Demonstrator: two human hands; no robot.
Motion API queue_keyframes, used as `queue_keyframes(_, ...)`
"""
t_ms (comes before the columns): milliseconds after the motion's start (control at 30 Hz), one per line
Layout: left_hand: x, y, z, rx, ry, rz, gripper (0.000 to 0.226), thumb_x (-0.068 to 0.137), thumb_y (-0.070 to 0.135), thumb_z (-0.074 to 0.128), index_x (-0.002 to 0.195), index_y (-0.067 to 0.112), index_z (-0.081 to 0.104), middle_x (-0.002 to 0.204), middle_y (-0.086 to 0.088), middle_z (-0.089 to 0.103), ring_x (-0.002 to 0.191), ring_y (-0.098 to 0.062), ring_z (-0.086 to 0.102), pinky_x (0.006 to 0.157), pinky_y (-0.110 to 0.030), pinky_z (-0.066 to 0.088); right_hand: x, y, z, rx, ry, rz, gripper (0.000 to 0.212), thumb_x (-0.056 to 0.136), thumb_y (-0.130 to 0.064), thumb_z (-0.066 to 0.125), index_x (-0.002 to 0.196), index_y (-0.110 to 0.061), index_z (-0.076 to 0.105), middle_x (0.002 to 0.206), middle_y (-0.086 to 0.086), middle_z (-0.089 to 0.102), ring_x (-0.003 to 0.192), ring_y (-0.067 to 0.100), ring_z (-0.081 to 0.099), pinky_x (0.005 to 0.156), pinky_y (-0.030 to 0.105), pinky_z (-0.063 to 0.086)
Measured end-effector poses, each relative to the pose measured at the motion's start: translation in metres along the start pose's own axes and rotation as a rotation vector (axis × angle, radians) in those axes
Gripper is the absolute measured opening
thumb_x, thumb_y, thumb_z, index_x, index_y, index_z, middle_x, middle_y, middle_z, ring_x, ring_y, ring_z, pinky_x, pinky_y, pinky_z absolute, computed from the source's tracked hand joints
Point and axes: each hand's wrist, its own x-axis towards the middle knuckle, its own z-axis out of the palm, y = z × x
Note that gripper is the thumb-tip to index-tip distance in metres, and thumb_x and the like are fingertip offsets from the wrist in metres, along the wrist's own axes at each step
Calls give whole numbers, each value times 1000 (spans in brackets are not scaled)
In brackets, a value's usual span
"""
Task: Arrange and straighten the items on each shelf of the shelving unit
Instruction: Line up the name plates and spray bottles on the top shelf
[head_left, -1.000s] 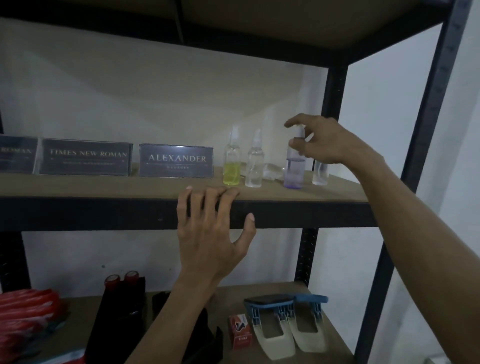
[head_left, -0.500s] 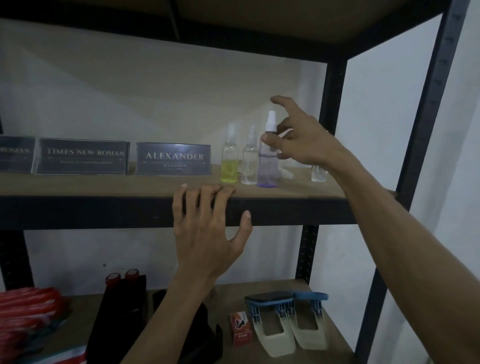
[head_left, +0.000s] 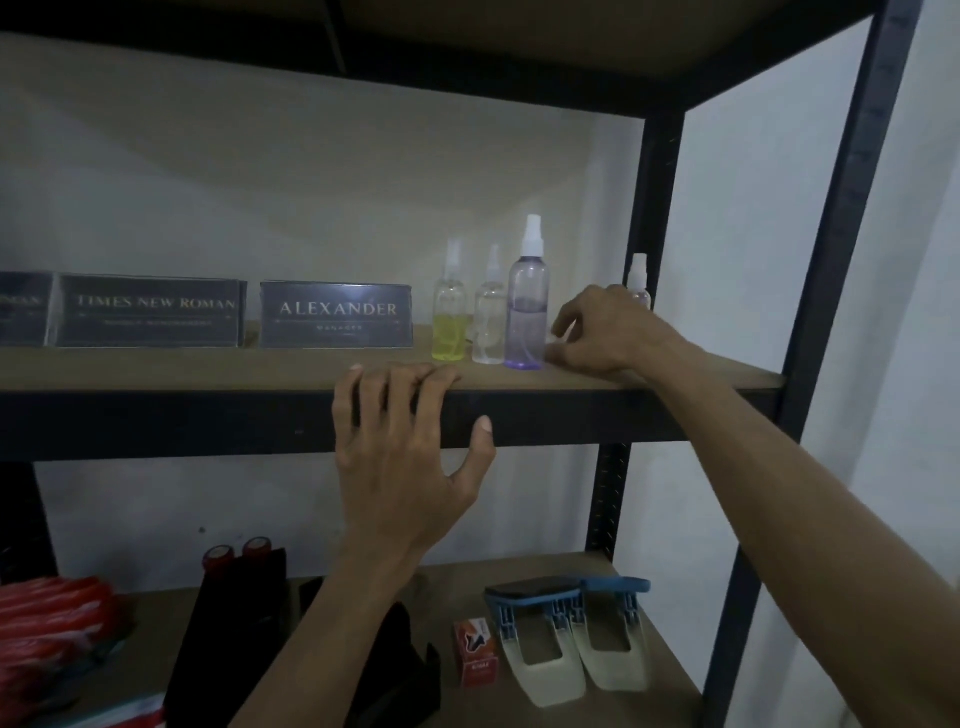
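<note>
your right hand (head_left: 613, 332)'s grip pinches a small clear item (head_left: 549, 340) right of the purple bottle (head_left: 527, 312), so stand it upright there.

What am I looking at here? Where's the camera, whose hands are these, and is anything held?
No machine: a person works bare-handed. The one picture comes from a camera worn on their head, looking forward and down. The left hand rests, fingers straight, on the front edge of the shelf. The right hand reaches beside the purple spray bottle, fingers curled; whether its grip holds anything is unclear. Also there: a yellow-filled spray bottle, a clear spray bottle, the ALEXANDER nameplate and the TIMES NEW ROMAN nameplate. Two hole punches lie on the lower shelf.
</note>
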Motion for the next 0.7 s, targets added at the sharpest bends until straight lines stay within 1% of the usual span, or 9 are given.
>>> queue_keyframes(67, 0, 1, 0, -2, -10, -1, 50, 92, 50, 55, 119, 10, 68, 115, -11, 64, 111, -34, 58, 115, -51, 30, 4, 3, 3, 15, 46, 23, 29, 84, -36, 79, 106, -19, 72, 108, 4, 68, 95, 21, 64, 96, 42, 54)
queue_keyframes(133, 1, 2, -1, -11, -6, 0, 49, 91, 50, 57, 118, 10, 68, 115, -10, 64, 111, -33, 58, 116, -50, 29, 4, 9, -1, 67, 128, 45, 25, 86, -27, 78, 106, -13, 76, 106, 5, 72, 91, 19, 66, 88, 33, 55)
queue_keyframes(233, 1, 1, -1, -25, 2, -1, 48, 90, 49, 59, 118, 10, 68, 114, -9, 64, 110, -33, 57, 115, -50, 30, -2, 16, -23, 149, 285, 65, 21, 87, -27, 76, 100, -11, 79, 96, 3, 74, 87, 19, 69, 81, 29, 54)
queue_keyframes(333, 1, 1, 0, -20, 5, 0, 49, 90, 49, 59, 118, 10, 68, 114, -10, 64, 111, -33, 57, 115, -50, 30, -11, 18, -48, 211, 373, 78, 21, 88, -29, 75, 96, -11, 79, 88, 2, 69, 81, 17, 67, 76, 25, 49)
queue_keyframes(433, 1, 1, 1, -10, 7, -3, 49, 91, 50, 57, 118, 10, 68, 114, -10, 64, 111, -33, 57, 115, -50, 30, -16, 24, -64, 205, 421, 82, 20, 91, -30, 72, 96, -12, 77, 87, 3, 69, 72, 13, 64, 76, 25, 51)
queue_keyframes(567, 1, 1, 1, -13, 3, -6, 49, 91, 50, 57, 118, 10, 68, 114, -10, 64, 111, -32, 56, 115, -49, 29, -18, 35, -72, 155, 446, 132, 21, 93, -30, 68, 93, -11, 76, 92, 8, 73, 77, 25, 70, 82, 34, 57)
queue_keyframes(600, 1, 1, 0, -16, 2, -7, 49, 91, 50, 57, 118, 11, 68, 114, -10, 64, 111, -32, 56, 115, -49, 29, -18, 37, -70, 158, 431, 157, 20, 94, -29, 67, 93, -11, 76, 94, 10, 74, 74, 26, 72, 80, 36, 60)
queue_keyframes(633, 1, 1, 0, -19, 2, -7, 49, 90, 50, 58, 118, 11, 68, 114, -10, 64, 111, -32, 56, 115, -49, 29, -18, 38, -68, 158, 406, 186, 21, 95, -28, 65, 94, -10, 75, 96, 10, 74, 67, 25, 73, 71, 34, 60)
queue_keyframes(700, 1, 1, 0, -24, 1, -6, 49, 90, 49, 59, 118, 11, 68, 114, -9, 64, 111, -32, 55, 116, -49, 29, -18, 41, -61, 160, 369, 227, 25, 98, -28, 59, 94, -8, 73, 96, 10, 74, 50, 20, 71, 54, 23, 50)
